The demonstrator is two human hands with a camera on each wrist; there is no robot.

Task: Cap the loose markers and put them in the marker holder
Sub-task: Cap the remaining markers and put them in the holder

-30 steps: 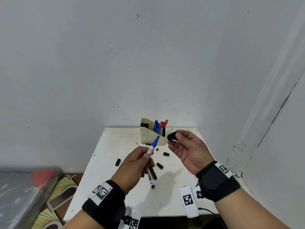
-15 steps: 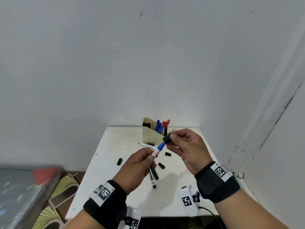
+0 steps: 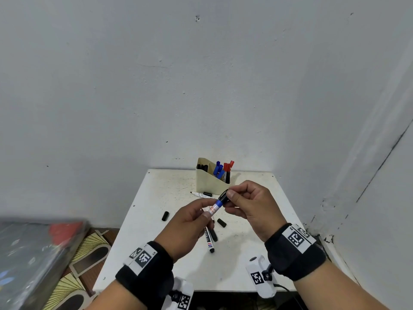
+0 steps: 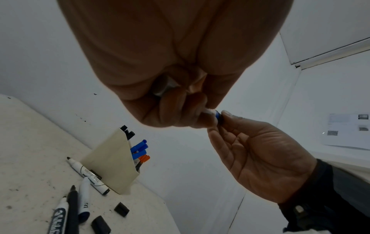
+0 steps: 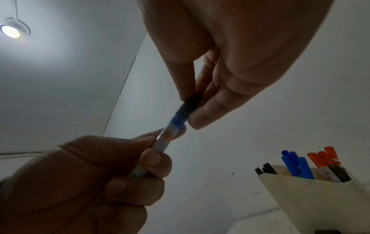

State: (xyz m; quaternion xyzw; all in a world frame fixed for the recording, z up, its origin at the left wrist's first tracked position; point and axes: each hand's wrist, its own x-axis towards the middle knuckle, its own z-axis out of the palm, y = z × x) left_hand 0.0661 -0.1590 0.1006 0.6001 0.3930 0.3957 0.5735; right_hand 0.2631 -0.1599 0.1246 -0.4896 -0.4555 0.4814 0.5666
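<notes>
The left hand (image 3: pixel 190 222) grips the barrel of a blue marker (image 3: pixel 215 206) in curled fingers, and the marker's long axis runs from about 7 o'clock at that hand up toward 1 o'clock, where the right hand (image 3: pixel 252 204) pinches a black cap (image 3: pixel 223 198) between thumb and forefinger. In the right wrist view the cap sits over the tip with a band of blue collar showing below it, so it looks only partly seated; the coming push probably has to run straight along that axis, right hand toward left. The cream marker holder (image 3: pixel 209 183) stands at 12 o'clock from the hands, just beyond them near the back of the white table (image 3: pixel 156 253), with capped blue, red and black markers upright in it. Under the hands lie uncapped markers (image 3: pixel 209 240) and loose black caps (image 3: pixel 165 216), another open marker (image 3: pixel 201 194) lying at the holder's foot. Nothing stands between the hands and the holder's open top.
</notes>
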